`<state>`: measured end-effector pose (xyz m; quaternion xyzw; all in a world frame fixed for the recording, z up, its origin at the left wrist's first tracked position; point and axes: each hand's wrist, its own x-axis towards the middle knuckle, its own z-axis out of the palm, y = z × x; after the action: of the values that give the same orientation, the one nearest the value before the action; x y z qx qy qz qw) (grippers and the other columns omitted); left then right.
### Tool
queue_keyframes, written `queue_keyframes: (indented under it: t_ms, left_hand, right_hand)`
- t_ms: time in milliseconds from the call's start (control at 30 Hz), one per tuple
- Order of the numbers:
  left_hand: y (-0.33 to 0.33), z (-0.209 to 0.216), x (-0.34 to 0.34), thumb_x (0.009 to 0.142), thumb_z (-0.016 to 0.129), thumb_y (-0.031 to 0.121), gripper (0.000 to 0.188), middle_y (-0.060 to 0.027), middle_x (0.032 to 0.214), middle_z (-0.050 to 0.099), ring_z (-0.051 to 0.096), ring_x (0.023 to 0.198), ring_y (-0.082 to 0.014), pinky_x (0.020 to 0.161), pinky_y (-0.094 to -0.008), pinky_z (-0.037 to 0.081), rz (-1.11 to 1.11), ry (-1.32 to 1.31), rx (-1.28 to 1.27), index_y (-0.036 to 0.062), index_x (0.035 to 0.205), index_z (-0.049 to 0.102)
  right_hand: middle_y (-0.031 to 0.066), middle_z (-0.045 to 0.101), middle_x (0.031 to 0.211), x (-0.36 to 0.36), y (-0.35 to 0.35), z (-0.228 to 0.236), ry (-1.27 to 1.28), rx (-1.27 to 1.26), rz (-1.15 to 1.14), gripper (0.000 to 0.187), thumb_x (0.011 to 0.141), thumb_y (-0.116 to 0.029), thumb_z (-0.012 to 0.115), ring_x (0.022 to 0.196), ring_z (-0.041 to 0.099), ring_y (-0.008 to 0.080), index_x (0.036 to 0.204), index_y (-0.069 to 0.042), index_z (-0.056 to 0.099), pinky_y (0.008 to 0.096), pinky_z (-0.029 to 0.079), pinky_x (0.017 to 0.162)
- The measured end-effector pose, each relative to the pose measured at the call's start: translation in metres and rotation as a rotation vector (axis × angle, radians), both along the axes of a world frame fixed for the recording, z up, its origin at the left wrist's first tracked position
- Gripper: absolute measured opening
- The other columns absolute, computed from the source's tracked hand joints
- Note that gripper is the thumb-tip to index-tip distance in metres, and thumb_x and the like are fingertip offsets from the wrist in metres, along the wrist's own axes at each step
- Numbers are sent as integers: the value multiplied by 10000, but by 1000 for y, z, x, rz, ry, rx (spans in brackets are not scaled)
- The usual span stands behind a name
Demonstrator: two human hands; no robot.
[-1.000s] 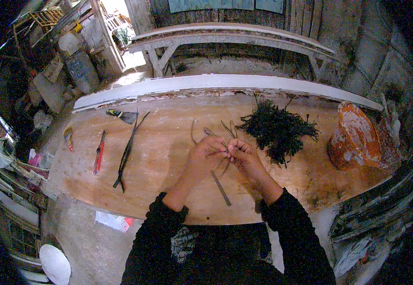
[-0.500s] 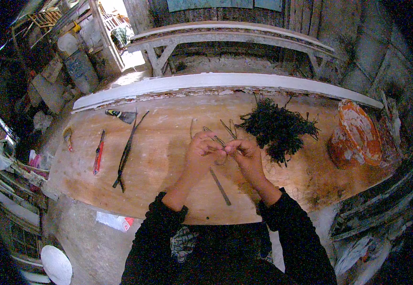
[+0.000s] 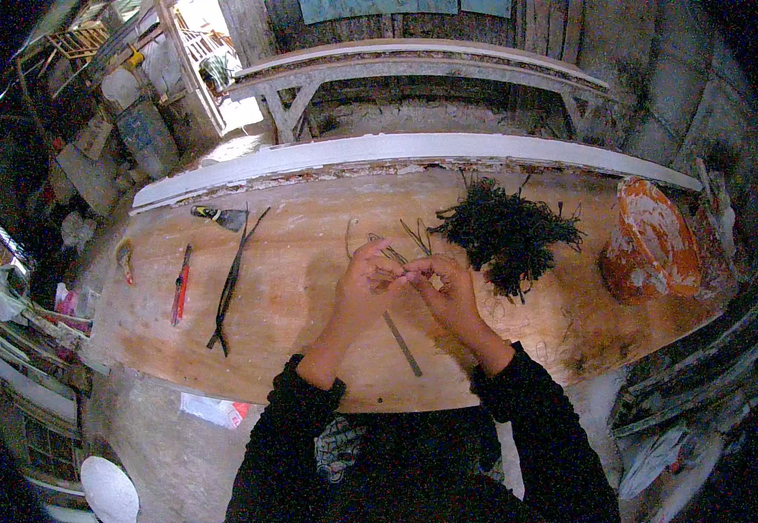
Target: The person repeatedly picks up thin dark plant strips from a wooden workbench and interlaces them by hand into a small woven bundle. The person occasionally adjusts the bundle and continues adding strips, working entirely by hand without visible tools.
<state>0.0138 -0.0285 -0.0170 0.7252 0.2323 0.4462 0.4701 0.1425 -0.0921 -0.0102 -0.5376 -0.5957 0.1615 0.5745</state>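
My left hand (image 3: 368,279) and my right hand (image 3: 444,283) meet over the middle of the table, fingertips pinched together. Between them runs a thin dark strand (image 3: 387,250), folded into loops that stick up past the fingers; whether it is cord or wire I cannot tell. Its pinched part is hidden by my fingers. Just beyond my right hand, another thin looped strand (image 3: 415,235) shows. A flat dark strip (image 3: 403,344) lies below my hands, its upper end covered. To the right sits a tangled heap of black strands (image 3: 509,231).
On the wooden table (image 3: 309,227) lie a putty knife (image 3: 222,216), a red utility knife (image 3: 180,288), a small brush (image 3: 125,260) and long black strips (image 3: 235,283). A plaster-smeared orange bucket (image 3: 649,248) stands right. A white plank (image 3: 379,148) edges the far side; a bench (image 3: 422,68) is behind.
The view has shifted slightly. Both hands stay pinched together on the strand in nearly the same place, with only small movements of the fingers.
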Motion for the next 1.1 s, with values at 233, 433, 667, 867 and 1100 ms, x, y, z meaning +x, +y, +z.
queue_keyframes:
  t_ms: [233,433,667,867,1100]
  left_hand:
    - [3,-9,1,695,613,41,434,-61,784,583,567,723,-137,614,-239,459,62,-30,-33,45,1051,364]
    - [7,-10,1,703,607,56,300,-60,787,586,560,724,-126,603,-249,447,98,3,-102,50,914,393]
    - [6,-4,-2,730,585,67,123,-36,792,555,535,726,-115,632,-234,438,-35,-2,-214,39,819,506]
    - [6,-5,0,706,584,14,78,-33,816,531,520,784,-131,658,-245,444,-41,-59,-150,24,781,565]
    - [3,-2,3,677,603,1,135,-42,819,518,521,796,-150,656,-240,449,-4,-41,19,10,810,583]
  right_hand:
    - [66,520,741,-2,2,-8,-89,-11,-34,74,757,-74,529,704,489,150,786,-12,502,264,391,636]
    - [29,482,755,-2,4,-11,123,-119,129,76,787,-87,495,744,450,131,812,-35,446,249,368,691]
    - [-25,483,786,9,9,-24,538,-282,400,88,794,-144,512,777,438,83,846,-87,470,233,351,737]
    - [6,542,886,8,6,-16,858,-365,552,135,787,-171,528,825,494,105,881,-79,504,242,376,735]
    - [29,569,811,11,5,-14,975,-326,546,87,768,-139,546,779,519,117,822,-74,522,255,386,727]
